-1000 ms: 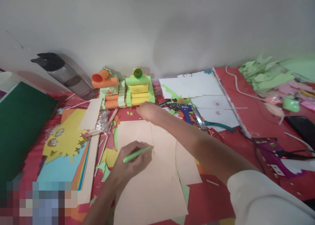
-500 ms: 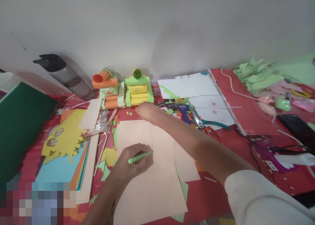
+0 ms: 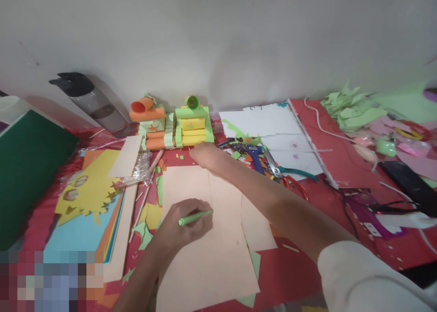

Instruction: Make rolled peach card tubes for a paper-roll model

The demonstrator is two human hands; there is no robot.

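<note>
I count one left hand [image 3: 187,224] and one right hand [image 3: 204,154], two altogether, and one pen [image 3: 191,218]. One orange model [image 3: 155,143] plus one yellow-green model [image 3: 193,124] makes two. I find one bottle [image 3: 94,103], one glue gun [image 3: 254,156], one phone [image 3: 406,183]. The scraps [image 3: 143,234] overlap too much for me to number.

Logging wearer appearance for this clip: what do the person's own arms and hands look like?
The left grip is an ungloved hand; its forearm is bare to the picture's bottom edge, with no sleeve in view. The right grip is ungloved too, its forearm bare up to a loose white sleeve with a curved line across it. No watch or bracelet shows.
</note>
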